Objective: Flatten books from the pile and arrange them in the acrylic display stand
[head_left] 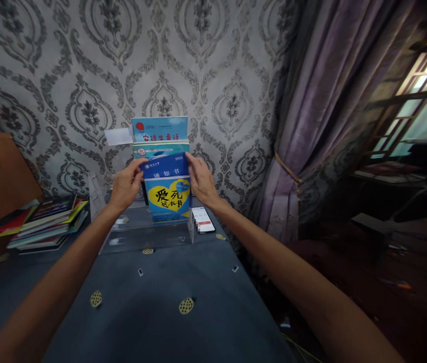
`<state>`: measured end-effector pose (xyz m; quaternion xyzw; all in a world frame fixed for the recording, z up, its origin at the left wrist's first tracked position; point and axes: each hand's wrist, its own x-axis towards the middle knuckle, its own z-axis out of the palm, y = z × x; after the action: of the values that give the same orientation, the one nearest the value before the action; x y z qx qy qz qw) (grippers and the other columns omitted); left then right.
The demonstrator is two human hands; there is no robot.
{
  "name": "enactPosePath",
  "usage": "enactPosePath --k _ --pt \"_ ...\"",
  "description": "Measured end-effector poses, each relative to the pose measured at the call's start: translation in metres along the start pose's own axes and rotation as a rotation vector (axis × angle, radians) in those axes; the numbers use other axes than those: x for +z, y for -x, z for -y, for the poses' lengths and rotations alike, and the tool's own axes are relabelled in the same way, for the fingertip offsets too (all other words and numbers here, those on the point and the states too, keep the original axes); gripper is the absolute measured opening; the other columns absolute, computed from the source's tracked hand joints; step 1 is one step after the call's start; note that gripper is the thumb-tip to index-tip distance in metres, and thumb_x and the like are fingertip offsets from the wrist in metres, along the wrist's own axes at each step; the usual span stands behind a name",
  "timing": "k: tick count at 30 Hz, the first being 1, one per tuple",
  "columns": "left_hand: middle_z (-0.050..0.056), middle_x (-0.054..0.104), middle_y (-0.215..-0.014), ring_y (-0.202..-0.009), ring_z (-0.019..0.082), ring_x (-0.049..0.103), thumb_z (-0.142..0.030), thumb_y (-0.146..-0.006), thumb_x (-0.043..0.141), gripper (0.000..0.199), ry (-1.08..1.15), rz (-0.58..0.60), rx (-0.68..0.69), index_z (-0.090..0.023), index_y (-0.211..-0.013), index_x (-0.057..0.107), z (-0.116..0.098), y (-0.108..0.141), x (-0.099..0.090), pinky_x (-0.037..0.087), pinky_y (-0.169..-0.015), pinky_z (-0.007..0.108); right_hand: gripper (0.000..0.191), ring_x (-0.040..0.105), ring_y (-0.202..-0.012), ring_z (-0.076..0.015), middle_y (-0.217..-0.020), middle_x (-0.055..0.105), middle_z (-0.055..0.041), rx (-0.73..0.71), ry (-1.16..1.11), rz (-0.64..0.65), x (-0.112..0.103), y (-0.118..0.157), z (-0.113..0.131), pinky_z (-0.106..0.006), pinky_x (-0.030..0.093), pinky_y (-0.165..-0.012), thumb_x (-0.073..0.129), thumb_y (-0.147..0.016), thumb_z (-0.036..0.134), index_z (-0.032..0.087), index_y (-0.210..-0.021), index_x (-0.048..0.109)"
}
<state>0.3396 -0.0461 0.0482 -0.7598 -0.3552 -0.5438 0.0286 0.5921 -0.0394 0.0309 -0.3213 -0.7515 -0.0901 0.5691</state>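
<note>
My left hand point(126, 186) pinches the upper left corner of a dark blue booklet point(166, 167) marked 2022. On the upper right corner are the fingers of my right hand point(202, 180), closed on the same booklet. It is slightly tilted, its lower part hidden behind a blue book with a yellow heart point(170, 201). Behind it stand a light blue book point(160, 127) with red lettering and a teal book point(141, 146). A clear acrylic rack point(143, 237) stands around the lower ends of the books.
A phone point(204, 220) with a lit screen lies right of the rack. On the left are a stack of books point(49, 222) and a brown box-like object point(1, 176). A dark tablecloth point(141, 307) covers the table. Beyond its right edge hangs a purple curtain point(281, 176).
</note>
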Motion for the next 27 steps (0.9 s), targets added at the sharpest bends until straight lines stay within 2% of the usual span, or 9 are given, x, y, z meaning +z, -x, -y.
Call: enactPosePath --k 4,9,12,16,19,23,27 --pt "-0.002 0.059 -0.074 -0.065 0.016 0.062 -0.018 -0.088 0.050 0.036 -0.074 0.000 0.070 -0.023 -0.119 0.066 -0.009 -0.009 -0.003 0.049 -0.069 0.028 0.036 0.059 -0.108 -0.0266 -0.116 0.063 -0.0098 0.019 -0.052 -0.040 -0.007 -0.005 -0.003 -0.049 0.049 -0.100 0.037 -0.104 0.032 0.028 -0.136 0.053" --pt "-0.001 0.059 -0.079 -0.068 0.015 0.059 -0.015 -0.088 0.050 0.037 -0.092 -0.034 0.129 -0.022 -0.120 0.066 -0.016 -0.018 -0.010 0.049 -0.076 0.029 0.033 0.060 -0.086 -0.0198 -0.097 0.066 -0.0052 0.104 -0.119 -0.065 -0.014 -0.008 -0.003 -0.037 0.053 -0.079 0.047 -0.099 0.028 0.024 -0.131 0.052" --pt "-0.001 0.059 -0.078 -0.065 0.014 0.058 -0.013 -0.086 0.050 0.039 -0.056 -0.019 0.114 -0.022 -0.120 0.067 -0.013 -0.019 -0.012 0.050 -0.073 0.028 0.034 0.060 -0.082 -0.0181 -0.093 0.066 -0.0045 0.112 -0.138 -0.074 -0.013 -0.009 -0.003 -0.034 0.053 -0.074 0.050 -0.096 0.024 0.022 -0.131 0.052" --pt "0.000 0.061 -0.078 -0.065 0.015 0.059 -0.016 -0.084 0.051 0.036 -0.020 0.033 0.063 -0.023 -0.113 0.071 -0.004 -0.013 -0.007 0.053 -0.070 0.028 0.037 0.061 -0.084 -0.0194 -0.093 0.067 -0.0051 0.123 -0.139 -0.072 -0.010 -0.007 -0.004 -0.033 0.053 -0.072 0.050 -0.096 0.022 0.023 -0.132 0.053" --pt "0.001 0.062 -0.081 -0.065 0.015 0.061 -0.020 -0.085 0.050 0.034 0.037 0.056 0.007 -0.022 -0.110 0.072 0.001 -0.005 -0.001 0.055 -0.066 0.028 0.035 0.062 -0.085 -0.0200 -0.095 0.069 -0.0051 0.123 -0.141 -0.055 -0.008 -0.005 -0.004 -0.036 0.054 -0.077 0.049 -0.094 0.021 0.023 -0.128 0.058" --pt "0.001 0.061 -0.078 -0.063 0.014 0.062 -0.023 -0.085 0.049 0.031 0.127 0.003 -0.059 -0.020 -0.107 0.071 0.005 0.003 0.006 0.057 -0.062 0.027 0.026 0.065 -0.092 -0.0214 -0.103 0.071 -0.0059 0.108 -0.121 -0.034 -0.008 0.001 -0.006 -0.038 0.053 -0.087 0.050 -0.092 0.021 0.022 -0.112 0.067" --pt "0.001 0.062 -0.080 -0.067 0.014 0.064 -0.025 -0.088 0.049 0.026 0.119 -0.040 -0.064 -0.020 -0.102 0.070 0.005 0.013 0.009 0.058 -0.064 0.026 0.024 0.066 -0.095 -0.0218 -0.104 0.072 -0.0067 0.136 -0.138 -0.040 -0.005 0.010 -0.006 -0.036 0.054 -0.083 0.050 -0.092 0.021 0.021 -0.107 0.069"
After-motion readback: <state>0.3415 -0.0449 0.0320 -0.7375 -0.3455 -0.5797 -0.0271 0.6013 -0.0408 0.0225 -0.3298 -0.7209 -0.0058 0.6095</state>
